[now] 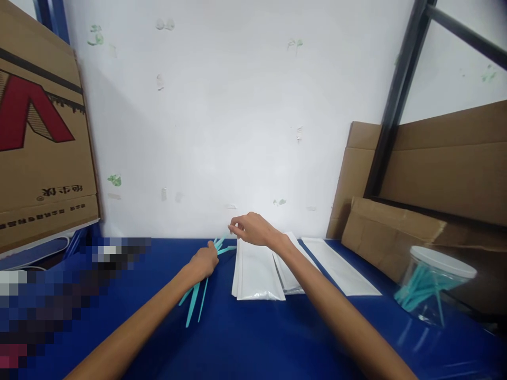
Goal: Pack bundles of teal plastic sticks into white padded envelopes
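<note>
My left hand (204, 262) is closed around a loose bunch of thin teal plastic sticks (193, 306); their ends stick out above and below the fingers. To its right my right hand (253, 228) hovers over the far end of the white flat packets (259, 272), its fingers bent toward the thumb as in a pinch. Whether anything small lies between those fingertips I cannot make out. The packets overlap on the blue table, and another white packet (340, 266) lies apart on their right.
On the right stands a clear jar (430, 295) with a white lid and more teal sticks inside. Cardboard (392, 237) leans behind it by a dark metal frame (390, 121). A large printed carton (47, 132) is at the left. A white wall (222, 116) backs the blue table (222, 343).
</note>
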The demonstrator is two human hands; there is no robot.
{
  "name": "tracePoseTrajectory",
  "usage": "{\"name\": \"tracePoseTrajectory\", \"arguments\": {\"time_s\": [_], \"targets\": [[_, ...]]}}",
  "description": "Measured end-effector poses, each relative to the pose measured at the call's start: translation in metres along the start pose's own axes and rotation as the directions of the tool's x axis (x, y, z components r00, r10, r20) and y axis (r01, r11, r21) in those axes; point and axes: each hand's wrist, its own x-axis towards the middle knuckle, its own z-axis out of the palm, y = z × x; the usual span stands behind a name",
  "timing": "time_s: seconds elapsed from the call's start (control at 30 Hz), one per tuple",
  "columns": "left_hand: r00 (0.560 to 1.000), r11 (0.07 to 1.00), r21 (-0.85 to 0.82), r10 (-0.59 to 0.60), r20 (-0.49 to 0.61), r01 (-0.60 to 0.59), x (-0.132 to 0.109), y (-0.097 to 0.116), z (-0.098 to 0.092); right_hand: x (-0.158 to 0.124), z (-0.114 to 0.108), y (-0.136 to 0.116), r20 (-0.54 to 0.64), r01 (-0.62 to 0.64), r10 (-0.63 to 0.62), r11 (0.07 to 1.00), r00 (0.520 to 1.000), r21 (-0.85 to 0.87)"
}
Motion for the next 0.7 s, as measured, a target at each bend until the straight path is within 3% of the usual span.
{"name": "tracePoseTrajectory", "arguments": {"time_s": [0.2,0.33,0.43,0.5,0.57,0.7], "targets": [[0.998,0.993,-0.104,0.052,0.028,-0.049,-0.011,-0.018,-0.019,0.000,0.008,-0.004,-0.005,0.022,-0.023,0.999,1.000,-0.028],[0.997,0.967,-0.242,0.078,0.002,-0.075,-0.008,-0.026,-0.025,-0.001,0.013,-0.006,-0.062,-0.068,0.064,0.996,0.996,-0.061],[0.996,0.923,-0.374,0.072,-0.057,-0.088,-0.003,-0.030,-0.028,-0.001,0.014,-0.008,-0.061,-0.139,0.140,0.990,0.988,0.014],[0.990,0.883,-0.459,0.047,-0.135,-0.104,0.001,-0.031,-0.031,-0.001,0.016,-0.011,0.018,-0.175,0.175,0.975,0.984,0.138],[0.970,0.840,-0.524,0.012,-0.242,-0.141,0.003,-0.032,-0.036,0.000,0.017,-0.017,0.185,-0.224,0.173,0.926,0.967,0.303],[0.874,0.756,-0.589,-0.046,-0.483,-0.286,-0.003,-0.026,-0.052,0.000,0.027,-0.037,0.502,-0.288,-0.026,0.792,0.865,0.538]]}}
